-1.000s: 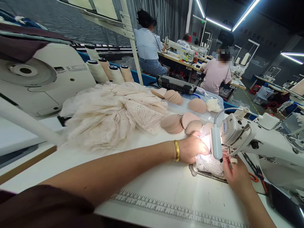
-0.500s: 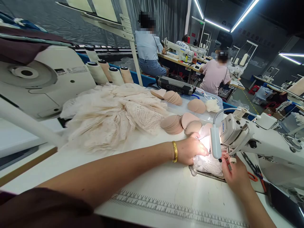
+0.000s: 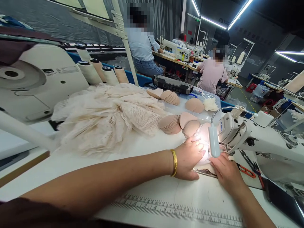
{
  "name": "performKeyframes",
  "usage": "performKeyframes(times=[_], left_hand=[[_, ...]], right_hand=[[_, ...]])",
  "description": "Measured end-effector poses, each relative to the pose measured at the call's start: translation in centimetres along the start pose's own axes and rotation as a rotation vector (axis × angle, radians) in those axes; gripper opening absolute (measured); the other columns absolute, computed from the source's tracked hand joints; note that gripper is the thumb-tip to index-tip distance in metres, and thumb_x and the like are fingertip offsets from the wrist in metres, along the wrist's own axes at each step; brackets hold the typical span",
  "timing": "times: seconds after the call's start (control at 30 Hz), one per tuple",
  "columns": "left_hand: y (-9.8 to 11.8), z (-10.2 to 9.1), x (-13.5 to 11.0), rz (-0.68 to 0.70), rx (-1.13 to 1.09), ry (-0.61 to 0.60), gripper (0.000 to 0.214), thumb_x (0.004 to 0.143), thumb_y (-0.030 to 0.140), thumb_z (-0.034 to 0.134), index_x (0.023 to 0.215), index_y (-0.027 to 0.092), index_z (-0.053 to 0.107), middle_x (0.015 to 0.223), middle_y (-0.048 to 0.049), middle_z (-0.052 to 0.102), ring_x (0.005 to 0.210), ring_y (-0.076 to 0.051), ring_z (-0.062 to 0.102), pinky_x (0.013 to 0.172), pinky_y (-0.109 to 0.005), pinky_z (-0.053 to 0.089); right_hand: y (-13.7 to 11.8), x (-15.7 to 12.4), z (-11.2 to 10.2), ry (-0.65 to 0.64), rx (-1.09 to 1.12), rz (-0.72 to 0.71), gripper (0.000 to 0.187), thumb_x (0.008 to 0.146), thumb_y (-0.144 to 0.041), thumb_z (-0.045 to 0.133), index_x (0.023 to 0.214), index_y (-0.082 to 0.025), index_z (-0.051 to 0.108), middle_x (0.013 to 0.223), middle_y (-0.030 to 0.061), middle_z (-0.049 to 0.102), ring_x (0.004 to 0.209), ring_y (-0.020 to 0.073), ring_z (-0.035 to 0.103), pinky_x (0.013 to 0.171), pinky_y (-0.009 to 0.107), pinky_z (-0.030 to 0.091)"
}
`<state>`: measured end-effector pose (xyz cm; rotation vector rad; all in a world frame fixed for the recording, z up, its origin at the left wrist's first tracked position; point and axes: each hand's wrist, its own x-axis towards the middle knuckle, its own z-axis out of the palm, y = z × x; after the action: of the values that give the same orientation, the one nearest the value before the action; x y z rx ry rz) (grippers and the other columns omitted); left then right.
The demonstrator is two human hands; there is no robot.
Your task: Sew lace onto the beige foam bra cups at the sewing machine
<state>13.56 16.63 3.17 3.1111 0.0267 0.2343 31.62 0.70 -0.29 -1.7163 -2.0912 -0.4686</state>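
Observation:
A pale lace piece (image 3: 203,157) lies under the bright lamp (image 3: 214,141), beside the needle area of the white sewing machine (image 3: 234,131). My left hand (image 3: 188,157), a gold bangle at its wrist, rests flat on the lace's left side with thumb and fingers apart. On the other side, my right hand (image 3: 226,171) has its fingertips closed at the lace's near right edge. Glare and the lamp hide part of the fabric and the needle. Beige oval pads (image 3: 169,124) are stacked just beyond my left hand.
A heap of cream lace (image 3: 111,117) covers the table's left. Thread cones (image 3: 109,76) stand behind it. Orange-handled snips (image 3: 247,171) and a dark phone (image 3: 283,199) lie right of my right hand. A ruler strip (image 3: 175,207) runs along the front. Other people sit at machines beyond.
My left hand has spread out, its thumb dropping toward the table. My right hand has shifted left, away from the needle area. The lace has drawn back from the near edge, baring a dark-edged plate.

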Motion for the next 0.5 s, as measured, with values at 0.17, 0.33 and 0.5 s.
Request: performKeyframes(times=[0.17,0.33,0.5], left_hand=[[-1.3,-1.3,-0.7,0.117,-0.170,-0.130,0.049,0.068,0.047,0.081,0.107,0.021,0.066,0.116,-0.0108,0.066,0.098,-0.031,0.060,0.083,-0.040,0.037],[-2.6,1.1,0.3,0.217,-0.291,-0.030,0.029,0.071,0.014,0.071,0.098,0.023,0.066,0.113,-0.0041,0.073,0.099,-0.026,0.062,0.080,-0.037,0.033],[-2.8,2.7,1.2,0.241,-0.317,0.099,0.026,0.078,0.011,0.066,0.099,0.025,0.071,0.107,-0.0023,0.075,0.098,-0.024,0.063,0.080,-0.038,0.034]], right_hand=[[1.5,-0.9,-0.7,0.058,0.002,0.061,0.030,0.101,-0.008,0.040,0.107,-0.023,0.065,0.087,0.0033,0.065,0.084,0.0213,0.058,0.085,0.036,0.048],[1.7,-0.7,-1.2,-0.084,0.170,0.181,0.034,0.099,-0.011,0.037,0.107,-0.027,0.066,0.091,0.0031,0.066,0.083,0.0210,0.057,0.071,0.030,0.050],[2.1,-0.6,-1.4,-0.195,0.345,0.264,0.035,0.094,-0.009,0.037,0.098,-0.026,0.068,0.096,0.0034,0.066,0.091,0.0208,0.060,0.077,0.032,0.051]])
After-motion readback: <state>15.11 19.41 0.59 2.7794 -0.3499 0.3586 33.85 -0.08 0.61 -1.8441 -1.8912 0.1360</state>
